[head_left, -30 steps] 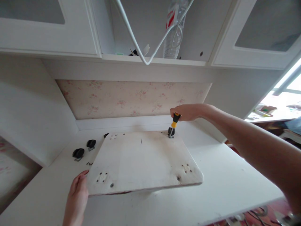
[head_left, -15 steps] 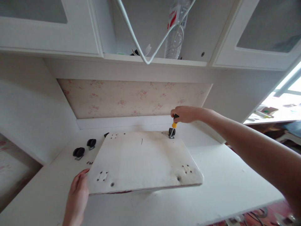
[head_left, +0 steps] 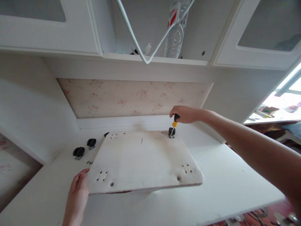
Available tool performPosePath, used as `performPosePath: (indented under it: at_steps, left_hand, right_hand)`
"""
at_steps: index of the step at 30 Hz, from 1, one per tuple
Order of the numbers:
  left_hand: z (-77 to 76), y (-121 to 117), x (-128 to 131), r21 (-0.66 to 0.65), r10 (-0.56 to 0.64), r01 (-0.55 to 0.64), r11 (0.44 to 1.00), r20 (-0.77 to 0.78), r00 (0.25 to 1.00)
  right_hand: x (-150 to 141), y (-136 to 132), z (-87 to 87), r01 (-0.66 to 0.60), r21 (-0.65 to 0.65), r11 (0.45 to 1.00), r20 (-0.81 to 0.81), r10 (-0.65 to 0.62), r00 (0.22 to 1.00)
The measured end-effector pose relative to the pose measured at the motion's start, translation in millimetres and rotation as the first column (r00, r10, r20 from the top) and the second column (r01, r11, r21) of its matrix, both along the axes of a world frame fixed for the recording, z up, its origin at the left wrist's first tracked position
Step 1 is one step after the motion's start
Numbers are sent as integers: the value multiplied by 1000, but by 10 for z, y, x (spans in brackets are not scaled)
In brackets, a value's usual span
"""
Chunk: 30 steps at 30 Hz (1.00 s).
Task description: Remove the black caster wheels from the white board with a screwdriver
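A white board [head_left: 143,160] with screw holes at its corners lies flat on the white desk [head_left: 225,182]. My left hand [head_left: 77,196] rests against the board's near left corner, fingers together and pressed on its edge. My right hand [head_left: 184,114] is closed round the orange and black handle of a screwdriver [head_left: 174,121]. The screwdriver's tip points down at a black caster wheel [head_left: 171,131] on the board's far right corner.
Two loose black caster wheels [head_left: 78,152] [head_left: 91,143] and some small screws [head_left: 89,162] lie on the desk left of the board. A shelf above holds a plastic bottle [head_left: 175,34]; a white wire hanger [head_left: 147,47] dangles in front. Cabinets flank it.
My right hand has shifted a little on the screwdriver handle, covering more of the orange part. The board and my left hand have stayed in place.
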State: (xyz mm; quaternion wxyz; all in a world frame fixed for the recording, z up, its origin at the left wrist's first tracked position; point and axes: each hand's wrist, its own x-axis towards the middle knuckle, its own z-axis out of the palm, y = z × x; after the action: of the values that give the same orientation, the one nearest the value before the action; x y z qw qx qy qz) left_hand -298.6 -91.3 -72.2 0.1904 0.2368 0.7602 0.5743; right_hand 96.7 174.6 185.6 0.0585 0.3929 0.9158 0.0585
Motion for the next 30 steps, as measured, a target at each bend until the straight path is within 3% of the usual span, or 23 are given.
performPosePath:
  at_steps: [7,14,21,27,30]
  left_hand:
    - [36,-6,22,22,-10,9,1000,16,1000]
    - [52,-6,39,20,-11,11,1000,2,1000]
    - [65,-9,44,15,-4,4,1000,9,1000]
    - [17,-12,12,11,-18,18,1000,26,1000]
    - [22,-10,17,10,-10,10,1000,15,1000]
  right_hand:
    - [-28,-25,-71,213,124,969,-17,-213,977]
    - [-26,-38,-19,52,17,998,10,-52,999]
    - [-46,-52,-50,198,110,974,-7,-199,980]
    - [-3,-16,-19,112,16,994,40,-113,993]
    - [-11,-44,-25,174,51,983,29,-176,984]
